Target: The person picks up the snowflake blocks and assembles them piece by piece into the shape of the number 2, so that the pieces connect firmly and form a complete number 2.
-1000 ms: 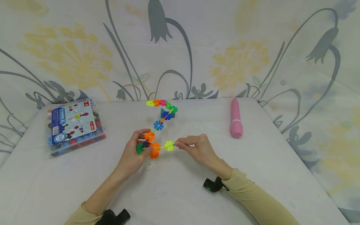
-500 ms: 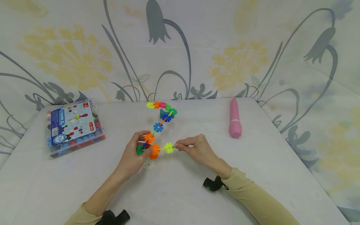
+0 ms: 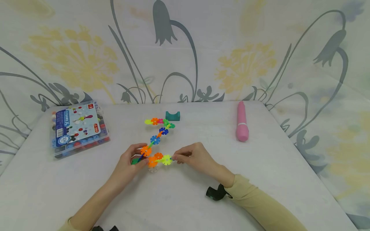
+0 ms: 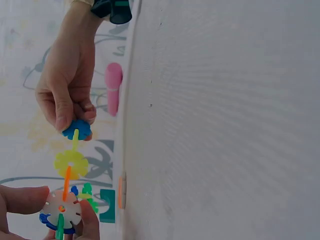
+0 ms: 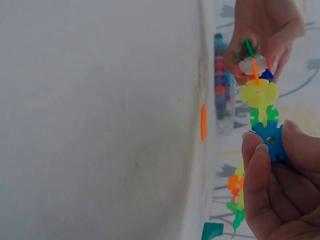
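A chain of notched snowflake discs in several colours (image 3: 155,140) hangs between both hands, its far end curving away over the table. My left hand (image 3: 125,166) grips the chain near a green disc (image 3: 135,161); in the left wrist view its thumb and a finger hold a white disc (image 4: 62,207). My right hand (image 3: 198,158) pinches a blue disc (image 5: 270,140) by its edges, at the chain's other end. That blue disc joins a yellow disc (image 3: 167,159), and the two look linked. In the head view my right fingers hide most of the blue disc.
Beneath the chain, a loose orange disc (image 3: 158,156) and a clear disc (image 3: 153,169) lie on the table. A teal cradle-shaped block (image 3: 172,116) stands behind. At left sits a lidded plastic box of coloured parts (image 3: 79,130); at right lies a pink cylinder (image 3: 242,122).
Both hands have come slightly left and toward the person, still holding the chain. Its far end has dropped lower in view, and the teal block behind it now shows whole.
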A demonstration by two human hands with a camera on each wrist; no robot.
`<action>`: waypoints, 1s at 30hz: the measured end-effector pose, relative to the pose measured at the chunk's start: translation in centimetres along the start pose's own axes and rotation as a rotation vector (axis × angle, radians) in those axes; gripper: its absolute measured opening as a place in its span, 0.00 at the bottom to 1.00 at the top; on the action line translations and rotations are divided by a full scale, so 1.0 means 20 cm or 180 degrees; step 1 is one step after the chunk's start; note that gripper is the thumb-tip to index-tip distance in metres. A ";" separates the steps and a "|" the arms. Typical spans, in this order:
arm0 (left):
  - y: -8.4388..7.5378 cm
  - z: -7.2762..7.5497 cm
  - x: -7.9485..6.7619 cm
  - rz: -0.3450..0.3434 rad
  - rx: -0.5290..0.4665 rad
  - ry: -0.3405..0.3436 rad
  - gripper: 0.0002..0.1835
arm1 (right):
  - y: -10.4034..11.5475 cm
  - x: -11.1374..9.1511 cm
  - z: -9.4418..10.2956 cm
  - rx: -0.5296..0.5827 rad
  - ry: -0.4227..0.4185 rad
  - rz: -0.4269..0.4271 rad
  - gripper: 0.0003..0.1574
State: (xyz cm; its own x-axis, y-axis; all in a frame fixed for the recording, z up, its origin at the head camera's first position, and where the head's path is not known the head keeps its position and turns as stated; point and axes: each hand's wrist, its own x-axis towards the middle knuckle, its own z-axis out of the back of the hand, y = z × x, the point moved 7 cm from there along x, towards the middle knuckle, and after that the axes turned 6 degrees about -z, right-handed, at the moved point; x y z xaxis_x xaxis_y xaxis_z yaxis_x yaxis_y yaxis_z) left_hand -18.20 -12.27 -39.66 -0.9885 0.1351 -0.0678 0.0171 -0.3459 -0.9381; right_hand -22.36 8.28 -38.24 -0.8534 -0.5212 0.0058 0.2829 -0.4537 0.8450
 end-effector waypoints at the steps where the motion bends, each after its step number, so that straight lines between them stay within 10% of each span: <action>1: 0.01 0.01 -0.01 0.0055 0.0000 0.0011 0.28 | 0.00 0.00 -0.02 0.0014 0.0066 -0.0016 0.11; 13: 0.15 0.06 -0.09 0.0488 0.0095 0.0188 0.31 | 0.03 -0.01 -0.20 -0.0204 0.0739 0.0126 0.08; 24: 0.15 0.07 -0.14 0.0095 0.0843 0.0304 0.31 | 0.06 -0.01 -0.25 -0.0398 0.0875 0.0331 0.07; 30: 0.07 0.10 -0.15 -0.0533 0.1215 -0.0140 0.28 | 0.05 0.00 -0.24 -0.0697 0.0736 0.0454 0.07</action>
State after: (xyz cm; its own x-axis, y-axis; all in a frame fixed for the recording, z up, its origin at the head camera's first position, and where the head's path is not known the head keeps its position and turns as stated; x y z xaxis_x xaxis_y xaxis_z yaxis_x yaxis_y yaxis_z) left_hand -15.54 -15.06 -40.00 -0.9785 0.1817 0.0971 -0.1930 -0.6430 -0.7412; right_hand -19.93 4.38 -40.01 -0.6838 -0.7291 -0.0267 0.5008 -0.4957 0.7096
